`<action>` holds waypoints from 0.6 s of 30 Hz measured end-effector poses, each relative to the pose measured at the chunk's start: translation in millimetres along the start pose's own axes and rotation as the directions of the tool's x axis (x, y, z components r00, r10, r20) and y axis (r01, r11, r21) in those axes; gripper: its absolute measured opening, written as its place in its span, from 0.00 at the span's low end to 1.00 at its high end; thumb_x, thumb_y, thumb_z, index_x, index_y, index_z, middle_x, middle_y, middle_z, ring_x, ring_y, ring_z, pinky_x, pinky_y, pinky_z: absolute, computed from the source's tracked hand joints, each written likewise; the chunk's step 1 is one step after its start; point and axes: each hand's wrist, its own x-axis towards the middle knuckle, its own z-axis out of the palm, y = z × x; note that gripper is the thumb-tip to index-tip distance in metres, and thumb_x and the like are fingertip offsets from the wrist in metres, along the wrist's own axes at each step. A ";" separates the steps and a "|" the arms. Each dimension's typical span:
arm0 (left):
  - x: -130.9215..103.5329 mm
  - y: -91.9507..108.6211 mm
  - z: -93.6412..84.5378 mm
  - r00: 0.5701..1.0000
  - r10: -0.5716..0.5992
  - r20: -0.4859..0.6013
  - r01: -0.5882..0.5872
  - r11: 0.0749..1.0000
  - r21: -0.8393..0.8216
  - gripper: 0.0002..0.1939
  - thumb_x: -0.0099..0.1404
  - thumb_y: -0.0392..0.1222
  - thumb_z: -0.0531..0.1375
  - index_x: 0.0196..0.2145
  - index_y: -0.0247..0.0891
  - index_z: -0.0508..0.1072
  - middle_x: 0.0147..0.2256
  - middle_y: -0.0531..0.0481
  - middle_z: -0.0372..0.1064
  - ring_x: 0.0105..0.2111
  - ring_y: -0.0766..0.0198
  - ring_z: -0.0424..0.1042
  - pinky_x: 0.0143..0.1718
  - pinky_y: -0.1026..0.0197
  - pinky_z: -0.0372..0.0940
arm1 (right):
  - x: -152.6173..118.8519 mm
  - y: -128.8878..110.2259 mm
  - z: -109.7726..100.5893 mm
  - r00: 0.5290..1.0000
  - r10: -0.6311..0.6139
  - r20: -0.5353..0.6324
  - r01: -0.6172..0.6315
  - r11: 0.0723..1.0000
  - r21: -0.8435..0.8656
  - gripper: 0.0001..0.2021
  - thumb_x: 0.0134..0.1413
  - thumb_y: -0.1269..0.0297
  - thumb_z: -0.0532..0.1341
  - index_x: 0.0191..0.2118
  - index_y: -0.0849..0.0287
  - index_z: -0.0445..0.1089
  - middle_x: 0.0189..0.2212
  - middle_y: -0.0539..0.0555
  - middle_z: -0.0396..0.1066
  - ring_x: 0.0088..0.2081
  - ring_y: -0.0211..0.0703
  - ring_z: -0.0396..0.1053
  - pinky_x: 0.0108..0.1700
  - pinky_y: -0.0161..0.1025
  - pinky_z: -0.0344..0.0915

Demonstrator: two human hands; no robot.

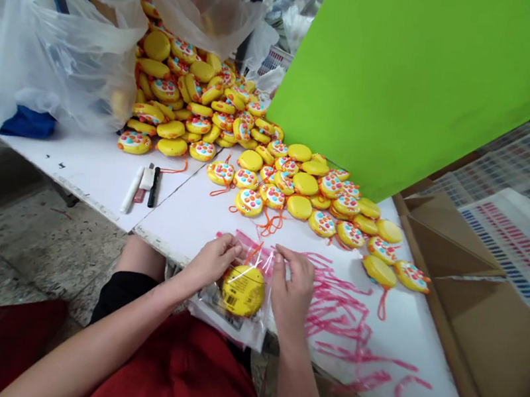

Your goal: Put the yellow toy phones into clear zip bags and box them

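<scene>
A clear plastic bag (pixel 249 335) lies at the table's front edge, with a round yellow toy (pixel 243 291) inside it. The toy's flat back faces up, showing dark print and a barcode, and an orange cord runs from its top. My left hand (pixel 216 259) pinches the bag's upper left corner between thumb and fingers. At the upper right corner, my right hand (pixel 292 287) has its fingers curled and the thumb against the bag's edge. A pink band runs along the bag's top. Below the toy, other layers of clear plastic rest near my lap.
Yellow toys with coloured dots (pixel 249 201) spread across the table (pixel 182 212) and pile up behind (pixel 175 97). Pink plastic strips (pixel 342 311) lie right of my hands. Markers (pixel 132 189) lie left. A green board (pixel 416 68) and a cardboard box (pixel 466 324) bound the right side.
</scene>
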 end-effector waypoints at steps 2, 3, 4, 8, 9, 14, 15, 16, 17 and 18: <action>-1.7 1.0 1.2 1.000 0.004 -0.002 -0.004 1.000 0.028 0.10 0.64 0.46 0.50 0.31 0.37 0.63 0.29 0.52 0.67 0.28 0.66 0.68 0.31 0.64 0.62 | 3.0 -2.1 -0.6 0.996 -0.047 0.079 0.059 0.985 -0.163 0.11 0.60 0.62 0.52 0.37 0.57 0.72 0.34 0.55 0.73 0.42 0.48 0.64 0.50 0.49 0.54; -2.6 1.9 1.8 1.000 0.018 -0.004 -0.017 0.998 0.060 0.10 0.65 0.46 0.50 0.31 0.37 0.63 0.29 0.53 0.67 0.28 0.66 0.67 0.31 0.64 0.61 | 4.9 -3.1 0.0 0.991 -0.039 0.126 0.067 0.970 -0.234 0.11 0.59 0.62 0.53 0.36 0.57 0.72 0.33 0.55 0.73 0.41 0.48 0.64 0.51 0.50 0.52; -3.4 2.9 2.4 0.999 0.039 -0.006 -0.038 0.994 0.106 0.10 0.65 0.45 0.50 0.31 0.38 0.63 0.28 0.53 0.66 0.29 0.65 0.67 0.30 0.65 0.61 | 7.0 -3.8 1.1 0.985 -0.014 0.173 0.066 0.953 -0.295 0.10 0.59 0.61 0.54 0.35 0.57 0.72 0.33 0.54 0.74 0.40 0.49 0.64 0.51 0.51 0.50; -4.7 4.3 4.4 0.993 0.120 0.006 -0.116 0.949 0.293 0.10 0.65 0.44 0.49 0.29 0.38 0.64 0.27 0.53 0.65 0.28 0.65 0.64 0.30 0.65 0.58 | 18.3 -2.9 8.8 0.930 0.146 0.337 0.031 0.884 -0.467 0.13 0.56 0.56 0.57 0.35 0.59 0.73 0.29 0.56 0.74 0.38 0.51 0.65 0.50 0.51 0.47; -4.4 3.6 4.5 0.992 0.123 0.001 -0.117 0.943 0.311 0.10 0.65 0.44 0.49 0.29 0.38 0.64 0.26 0.53 0.65 0.28 0.65 0.63 0.30 0.65 0.57 | 21.3 -1.6 11.0 0.912 0.181 0.368 0.026 0.870 -0.492 0.13 0.56 0.55 0.57 0.35 0.59 0.73 0.28 0.57 0.74 0.38 0.52 0.65 0.49 0.51 0.47; 0.0 -4.8 3.0 0.998 0.063 -0.006 -0.061 0.979 0.196 0.09 0.65 0.43 0.48 0.30 0.38 0.63 0.27 0.53 0.66 0.26 0.66 0.65 0.28 0.65 0.58 | 30.7 6.2 17.9 0.827 0.246 0.505 0.017 0.887 -0.461 0.08 0.54 0.62 0.58 0.32 0.56 0.73 0.29 0.54 0.75 0.40 0.51 0.65 0.47 0.48 0.46; 1.1 -6.8 2.4 0.999 0.054 0.003 -0.054 0.984 0.170 0.09 0.66 0.44 0.48 0.31 0.38 0.63 0.27 0.53 0.66 0.26 0.66 0.65 0.28 0.65 0.58 | 31.5 7.4 17.8 0.816 0.242 0.525 0.021 0.895 -0.445 0.07 0.54 0.63 0.58 0.31 0.55 0.73 0.30 0.54 0.75 0.40 0.51 0.65 0.46 0.48 0.46; 2.2 -8.7 1.9 0.999 0.049 0.009 -0.050 0.987 0.153 0.10 0.66 0.44 0.48 0.31 0.38 0.63 0.27 0.53 0.67 0.26 0.66 0.65 0.27 0.65 0.59 | 32.3 8.4 17.2 0.807 0.230 0.544 0.031 0.903 -0.428 0.07 0.54 0.63 0.58 0.31 0.55 0.73 0.30 0.53 0.75 0.40 0.50 0.64 0.46 0.48 0.46; 3.3 -10.5 1.4 0.999 0.047 0.008 -0.048 0.988 0.147 0.10 0.66 0.45 0.48 0.31 0.38 0.63 0.27 0.52 0.67 0.26 0.66 0.66 0.27 0.65 0.59 | 33.1 9.4 16.3 0.800 0.209 0.562 0.049 0.911 -0.409 0.07 0.54 0.64 0.57 0.31 0.54 0.73 0.30 0.53 0.74 0.41 0.50 0.64 0.47 0.48 0.45; 4.3 -12.1 0.9 0.999 0.048 0.003 -0.048 0.987 0.151 0.10 0.66 0.45 0.48 0.31 0.38 0.63 0.28 0.52 0.68 0.26 0.66 0.66 0.28 0.65 0.59 | 34.0 10.3 15.1 0.791 0.179 0.585 0.075 0.921 -0.382 0.07 0.54 0.64 0.57 0.30 0.54 0.73 0.31 0.52 0.74 0.41 0.49 0.63 0.48 0.48 0.45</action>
